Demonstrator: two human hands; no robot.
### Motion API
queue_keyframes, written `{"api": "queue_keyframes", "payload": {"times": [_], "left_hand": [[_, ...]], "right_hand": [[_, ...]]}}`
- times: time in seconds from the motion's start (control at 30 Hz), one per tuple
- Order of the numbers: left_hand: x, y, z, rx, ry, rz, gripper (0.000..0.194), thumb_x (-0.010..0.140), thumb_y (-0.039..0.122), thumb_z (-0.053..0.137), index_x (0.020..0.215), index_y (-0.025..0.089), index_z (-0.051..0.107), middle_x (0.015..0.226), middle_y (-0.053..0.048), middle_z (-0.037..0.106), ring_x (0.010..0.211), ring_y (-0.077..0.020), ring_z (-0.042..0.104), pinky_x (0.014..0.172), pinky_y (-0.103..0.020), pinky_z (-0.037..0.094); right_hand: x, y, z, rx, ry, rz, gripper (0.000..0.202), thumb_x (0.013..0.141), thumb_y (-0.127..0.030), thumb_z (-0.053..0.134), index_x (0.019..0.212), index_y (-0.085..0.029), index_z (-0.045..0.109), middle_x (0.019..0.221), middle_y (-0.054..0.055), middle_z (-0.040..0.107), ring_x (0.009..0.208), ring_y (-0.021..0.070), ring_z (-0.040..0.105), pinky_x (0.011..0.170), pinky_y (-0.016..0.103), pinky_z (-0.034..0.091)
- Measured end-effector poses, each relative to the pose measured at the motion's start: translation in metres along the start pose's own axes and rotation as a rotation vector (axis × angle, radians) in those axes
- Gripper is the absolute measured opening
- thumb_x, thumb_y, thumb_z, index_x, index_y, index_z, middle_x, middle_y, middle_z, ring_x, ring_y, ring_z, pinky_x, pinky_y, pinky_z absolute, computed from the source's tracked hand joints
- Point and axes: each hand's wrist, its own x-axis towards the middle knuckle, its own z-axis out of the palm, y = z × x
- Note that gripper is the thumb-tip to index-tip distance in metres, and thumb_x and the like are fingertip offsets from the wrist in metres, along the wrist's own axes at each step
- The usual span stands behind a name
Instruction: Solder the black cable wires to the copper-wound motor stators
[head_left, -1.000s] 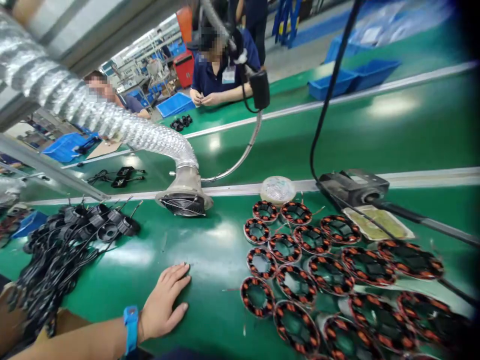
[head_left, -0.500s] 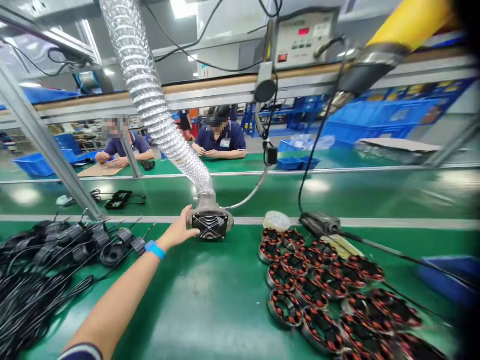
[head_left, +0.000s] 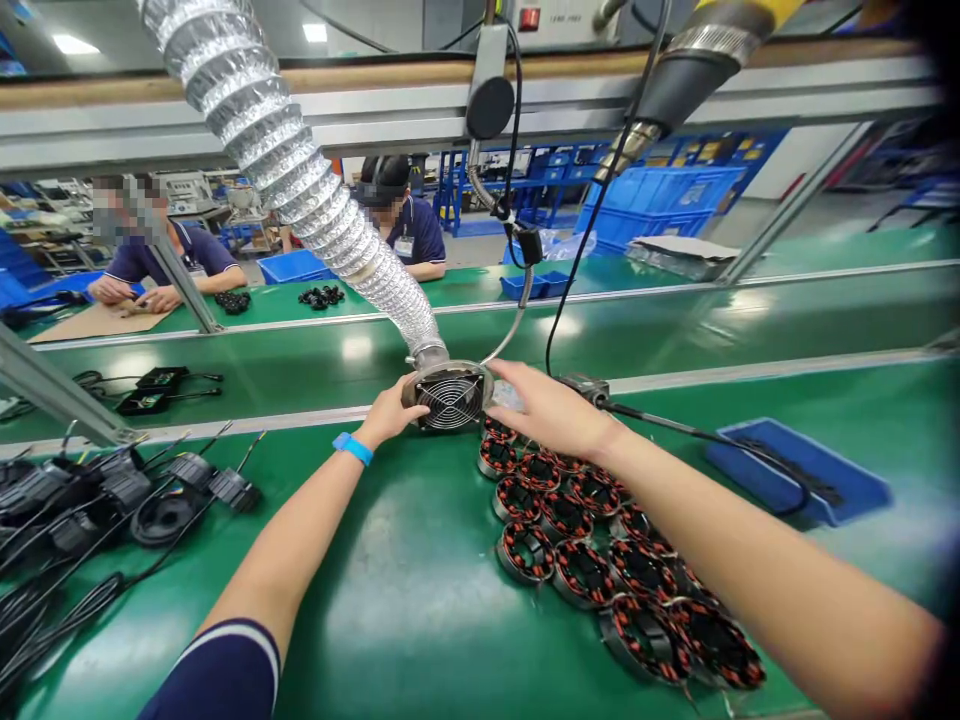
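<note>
A fan in a round housing [head_left: 450,400] hangs at the end of a ribbed silver duct [head_left: 322,190], low over the green bench. My left hand [head_left: 391,412], with a blue wristband above it, grips the left side of the housing, thumb at the front edge. My right hand [head_left: 551,405] is at the housing's right side, thumb and fingers apart around its edge; whether it presses on it is hard to tell. Wound copper stators [head_left: 581,570] lie in rows on the bench below my right forearm.
Black cables with motor parts [head_left: 112,490] are heaped at the left. A blue tray [head_left: 802,470] lies at the right. A yellow hot-air tool [head_left: 675,80] hangs above, its black cable dangling. Two people sit across the bench. A clear bag lies behind my right hand.
My right hand has come in from the right to the fan housing. My left hand stays on its left side. The view has shifted right and down.
</note>
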Motion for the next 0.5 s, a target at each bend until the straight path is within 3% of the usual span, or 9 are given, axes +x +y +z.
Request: {"api": "queue_keyframes", "payload": {"times": [0.07, 0.13, 0.2, 0.27, 0.37, 0.43, 0.5], "left_hand": [[-0.004, -0.004, -0.015, 0.028, 0.001, 0.002, 0.07, 0.078, 0.027, 0.074, 0.142, 0.018, 0.046, 0.135, -0.011, 0.063, 0.126, -0.0294, 0.058, 0.108, -0.043, 0.045], [-0.013, -0.007, -0.028, 0.066, 0.008, 0.002, 0.068, 0.078, 0.025, 0.074, 0.14, 0.019, 0.047, 0.133, -0.011, 0.064, 0.123, -0.0299, 0.06, 0.107, -0.045, 0.046], [-0.027, -0.007, -0.032, 0.108, 0.033, 0.002, 0.066, 0.078, 0.023, 0.074, 0.139, 0.02, 0.049, 0.133, -0.012, 0.064, 0.124, -0.0308, 0.06, 0.108, -0.048, 0.045], [-0.041, -0.003, -0.024, 0.14, 0.068, 0.012, 0.064, 0.079, 0.02, 0.071, 0.139, 0.02, 0.048, 0.141, -0.013, 0.057, 0.13, -0.0313, 0.055, 0.112, -0.051, 0.041], [-0.054, 0.009, -0.015, 0.109, 0.08, 0.087, 0.063, 0.076, 0.018, 0.072, 0.135, 0.021, 0.051, 0.148, -0.014, 0.048, 0.137, -0.0313, 0.047, 0.116, -0.051, 0.037], [-0.051, 0.022, -0.03, -0.021, 0.202, 0.122, 0.062, 0.075, 0.028, 0.075, 0.131, 0.018, 0.05, 0.141, -0.018, 0.052, 0.127, -0.0333, 0.055, 0.107, -0.054, 0.046], [-0.037, 0.043, -0.062, -0.153, 0.501, 0.098, 0.065, 0.083, 0.044, 0.065, 0.134, 0.014, 0.038, 0.138, -0.025, 0.047, 0.116, -0.0331, 0.06, 0.096, -0.055, 0.052]], "right_hand": [[0.044, -0.001, 0.015, -0.138, -0.087, -0.04, 0.035, 0.086, -0.031, 0.071, 0.115, -0.014, 0.062, 0.117, 0.009, 0.067, 0.104, 0.0209, 0.066, 0.094, 0.04, 0.052], [0.066, -0.002, 0.034, -0.222, -0.117, -0.056, 0.041, 0.081, -0.023, 0.075, 0.118, -0.014, 0.059, 0.115, 0.012, 0.068, 0.102, 0.0235, 0.067, 0.09, 0.037, 0.052], [0.064, 0.001, 0.053, -0.278, -0.1, -0.063, 0.035, 0.086, -0.025, 0.069, 0.116, -0.014, 0.056, 0.112, 0.014, 0.068, 0.1, 0.0262, 0.069, 0.085, 0.037, 0.052], [0.048, 0.01, 0.067, -0.325, -0.067, -0.068, 0.027, 0.09, -0.027, 0.064, 0.113, -0.016, 0.055, 0.112, 0.013, 0.068, 0.102, 0.0264, 0.069, 0.083, 0.035, 0.052], [0.023, 0.027, 0.076, -0.392, -0.037, -0.076, 0.017, 0.093, -0.024, 0.059, 0.108, -0.019, 0.053, 0.111, 0.011, 0.069, 0.104, 0.0241, 0.069, 0.082, 0.031, 0.051], [0.017, 0.034, 0.075, -0.436, -0.04, -0.085, 0.015, 0.093, -0.027, 0.059, 0.105, -0.02, 0.053, 0.107, 0.01, 0.07, 0.101, 0.0238, 0.07, 0.076, 0.029, 0.051], [0.018, 0.034, 0.072, -0.479, -0.052, -0.097, 0.015, 0.093, -0.029, 0.06, 0.102, -0.02, 0.052, 0.103, 0.01, 0.071, 0.095, 0.0245, 0.072, 0.069, 0.029, 0.05]]}}
